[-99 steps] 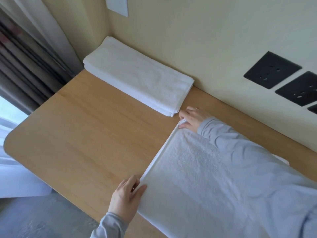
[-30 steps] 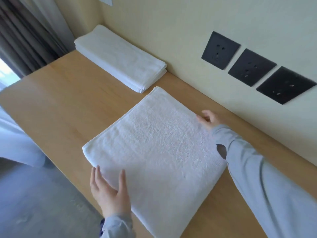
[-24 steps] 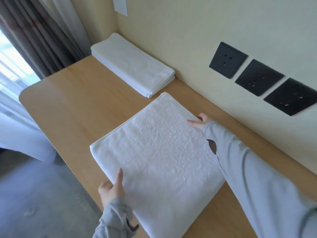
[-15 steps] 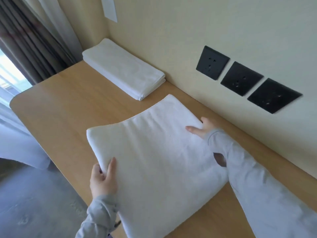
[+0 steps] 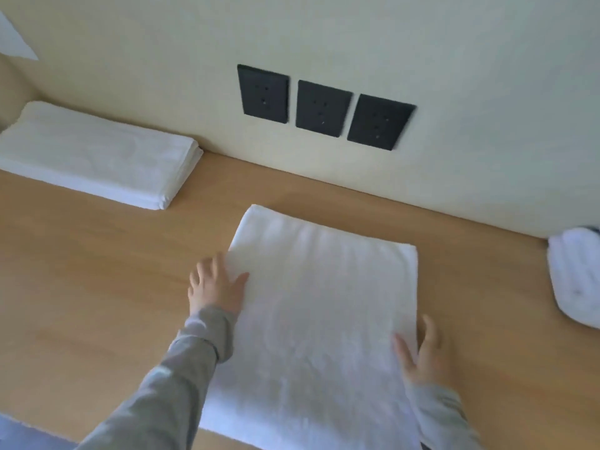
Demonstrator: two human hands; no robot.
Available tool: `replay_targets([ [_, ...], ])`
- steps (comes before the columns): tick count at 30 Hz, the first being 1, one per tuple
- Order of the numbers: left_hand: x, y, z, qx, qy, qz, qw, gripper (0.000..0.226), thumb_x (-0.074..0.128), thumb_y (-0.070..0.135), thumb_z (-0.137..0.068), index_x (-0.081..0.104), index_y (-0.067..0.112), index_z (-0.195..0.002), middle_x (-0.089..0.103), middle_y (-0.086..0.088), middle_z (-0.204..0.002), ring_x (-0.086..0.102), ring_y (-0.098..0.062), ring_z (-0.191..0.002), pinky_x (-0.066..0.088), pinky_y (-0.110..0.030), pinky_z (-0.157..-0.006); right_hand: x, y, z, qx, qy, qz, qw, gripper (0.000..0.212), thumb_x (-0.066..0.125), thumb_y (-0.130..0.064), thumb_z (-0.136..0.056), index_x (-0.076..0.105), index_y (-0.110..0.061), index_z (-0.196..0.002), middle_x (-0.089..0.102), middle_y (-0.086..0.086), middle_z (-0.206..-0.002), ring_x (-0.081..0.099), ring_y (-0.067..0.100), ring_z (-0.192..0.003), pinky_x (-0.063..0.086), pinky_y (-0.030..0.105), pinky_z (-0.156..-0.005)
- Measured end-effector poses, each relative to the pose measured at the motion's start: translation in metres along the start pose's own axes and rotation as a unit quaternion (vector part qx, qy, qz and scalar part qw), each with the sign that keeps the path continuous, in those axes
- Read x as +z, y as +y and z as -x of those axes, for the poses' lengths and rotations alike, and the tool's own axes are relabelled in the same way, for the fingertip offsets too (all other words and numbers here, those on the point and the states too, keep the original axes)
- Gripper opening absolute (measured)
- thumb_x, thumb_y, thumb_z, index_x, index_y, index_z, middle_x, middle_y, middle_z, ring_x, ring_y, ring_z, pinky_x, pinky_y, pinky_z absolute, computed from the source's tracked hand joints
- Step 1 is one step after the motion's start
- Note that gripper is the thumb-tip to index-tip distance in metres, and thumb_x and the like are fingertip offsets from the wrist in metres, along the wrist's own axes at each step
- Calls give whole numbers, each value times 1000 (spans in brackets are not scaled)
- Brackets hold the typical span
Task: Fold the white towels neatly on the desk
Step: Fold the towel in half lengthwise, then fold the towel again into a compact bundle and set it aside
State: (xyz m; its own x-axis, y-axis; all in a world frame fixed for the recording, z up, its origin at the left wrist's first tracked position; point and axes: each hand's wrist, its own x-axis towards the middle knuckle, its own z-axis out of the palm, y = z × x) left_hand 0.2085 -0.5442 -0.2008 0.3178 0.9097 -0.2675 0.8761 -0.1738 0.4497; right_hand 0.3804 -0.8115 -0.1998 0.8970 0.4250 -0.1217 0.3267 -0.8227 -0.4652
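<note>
Towel point(image 5: 324, 319), white and folded into a thick rectangle, lies flat in the middle of the counter point(image 5: 97, 271). One short edge points toward 12 o'clock and the near edge almost reaches the counter's front. Its pile looks soft and nubbly, though blur smears the detail.

The left hand point(image 5: 216, 285) rests at the towel's 9 o'clock edge with fingers spread and straight and the thumb on the cloth; its grip encloses nothing. The right hand point(image 5: 422, 355) lies at the 4 o'clock edge, thumb on top and fingers straight beside the hem, and that grip is likewise flat and holds nothing. Both arms wear grey sleeves point(image 5: 168, 384).

The counter is smooth, pale, matte wood and meets a plain cream wall point(image 5: 454, 43) at 12 o'clock. On the wall, three black square sockets point(image 5: 323, 107) sit side by side in a slightly descending row. At 10 o'clock a folded stack point(image 5: 94, 154) of white towels lies against the wall, its layered edges facing 3 o'clock. At 3 o'clock a white rolled bundle point(image 5: 578, 274) rests on the counter, partly cut off by the frame. Grey floor point(image 5: 19, 433) shows at 7 o'clock.
</note>
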Motion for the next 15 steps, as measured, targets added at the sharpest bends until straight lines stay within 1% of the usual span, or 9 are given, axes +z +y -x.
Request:
replay_targets([
  [1, 9, 1, 11, 68, 18, -52, 996, 67, 41, 52, -91, 29, 16, -145, 30, -10, -150, 30, -31, -136, 22, -39, -109, 6, -7, 9, -54, 24, 40, 997, 59, 50, -41, -90, 54, 10, -120, 57, 32, -117, 54, 47, -108, 46, 50, -88],
  [2, 17, 0, 22, 150, 17, -98, 984, 71, 29, 58, -90, 25, 16, -148, 26, -8, -154, 26, -28, -141, 16, -39, -112, 12, -16, 20, -131, 15, 71, 989, 64, 34, -46, -95, 54, 6, -125, 55, 27, -126, 50, 41, -118, 44, 50, -93],
  [3, 22, -2, 32, 226, 2, -136, 965, 72, 19, 60, -91, 26, 16, -147, 25, -6, -154, 25, -26, -142, 12, -39, -113, 19, -23, 33, -206, -13, 96, 974, 66, 21, -48, -97, 51, 0, -130, 51, 19, -136, 42, 33, -129, 37, 49, -99],
  [4, 26, -7, 38, 279, -13, -163, 946, 71, 12, 60, -92, 29, 16, -146, 25, -5, -153, 26, -25, -141, 9, -39, -113, 27, -25, 44, -261, -42, 115, 958, 65, 16, -48, -97, 48, -6, -135, 45, 11, -143, 32, 25, -136, 30, 48, -102],
  [6, 29, -17, 41, 326, -46, -192, 925, 68, 8, 56, -94, 28, 18, -147, 24, -3, -153, 20, -20, -143, 6, -38, -114, 39, -21, 57, -299, -82, 150, 939, 61, 14, -46, -97, 44, -12, -138, 37, 3, -148, 21, 20, -140, 24, 47, -105],
  [9, 28, -21, 35, 344, -61, -202, 915, 67, 6, 56, -94, 18, 19, -149, 17, -3, -156, 7, -16, -143, 3, -38, -115, 38, -16, 57, -290, -82, 177, 937, 59, 14, -43, -98, 42, -13, -139, 36, 3, -149, 20, 19, -141, 24, 46, -106],
  [12, 20, -20, 37, 356, -103, -193, 908, 74, -1, 62, -90, 11, 18, -149, 5, -3, -156, -6, -14, -143, -3, -37, -115, 32, -17, 59, -302, -91, 211, 925, 61, 26, -48, -94, 40, -11, -141, 33, 5, -150, 18, 21, -141, 22, 46, -105],
  [13, 14, -23, 38, 380, -120, -192, 897, 77, 0, 64, -89, 11, 16, -148, 4, -4, -156, -7, -15, -143, -4, -36, -115, 29, -15, 63, -311, -104, 213, 920, 65, 30, -51, -91, 39, -10, -141, 31, 6, -151, 18, 22, -141, 21, 46, -105],
  [15, 0, -40, 43, 458, -156, -199, 853, 78, 10, 64, -91, 20, 11, -148, 16, -7, -155, 7, -17, -144, 4, -34, -115, 24, -2, 75, -353, -125, 214, 902, 74, 34, -58, -89, 37, -7, -142, 29, 8, -152, 19, 24, -142, 22, 47, -105],
])
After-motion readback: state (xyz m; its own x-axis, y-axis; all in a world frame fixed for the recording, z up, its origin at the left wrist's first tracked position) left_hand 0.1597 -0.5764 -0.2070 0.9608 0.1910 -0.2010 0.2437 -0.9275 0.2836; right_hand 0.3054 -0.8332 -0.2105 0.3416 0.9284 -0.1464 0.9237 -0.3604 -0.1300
